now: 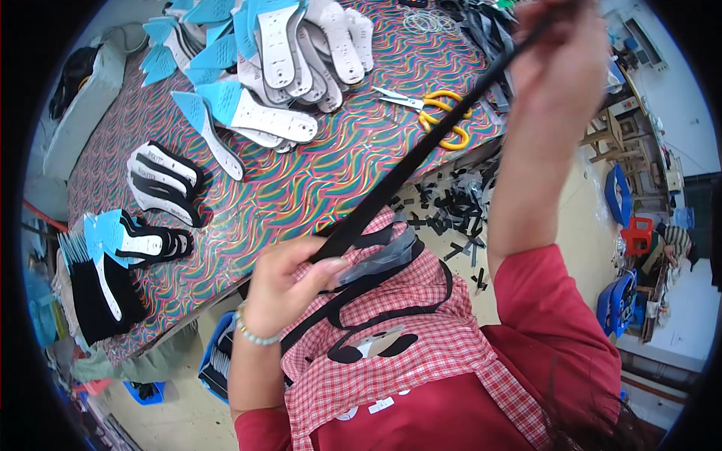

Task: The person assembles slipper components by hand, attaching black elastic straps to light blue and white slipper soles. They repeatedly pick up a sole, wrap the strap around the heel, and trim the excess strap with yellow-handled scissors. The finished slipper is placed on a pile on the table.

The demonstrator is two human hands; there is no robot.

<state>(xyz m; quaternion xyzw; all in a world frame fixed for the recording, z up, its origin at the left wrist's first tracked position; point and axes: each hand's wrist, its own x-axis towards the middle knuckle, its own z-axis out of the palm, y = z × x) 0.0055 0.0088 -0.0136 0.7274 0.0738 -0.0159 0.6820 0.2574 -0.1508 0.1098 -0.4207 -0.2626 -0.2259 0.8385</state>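
Note:
A long black strap (429,146) is pulled taut on a slant across the view. My left hand (282,286), with a beaded bracelet at the wrist, is closed around its lower end, just in front of my checked apron. Raised to the upper right, my right hand (560,60) grips the far end; motion blurs its fingers somewhat. A translucent strip (380,261) shows beside my left hand against the apron; I cannot tell whether that hand holds it. Scissors with yellow handles (444,120) lie on the table beneath the strap.
The patterned tablecloth (338,158) carries a heap of white, insole-shaped pieces with blue ends (278,60). Smaller stacks of black-and-white pieces (162,180) sit at the left. Black scraps (459,207) litter the floor. Blue bins (617,301) and a red stool (638,234) stand farther right.

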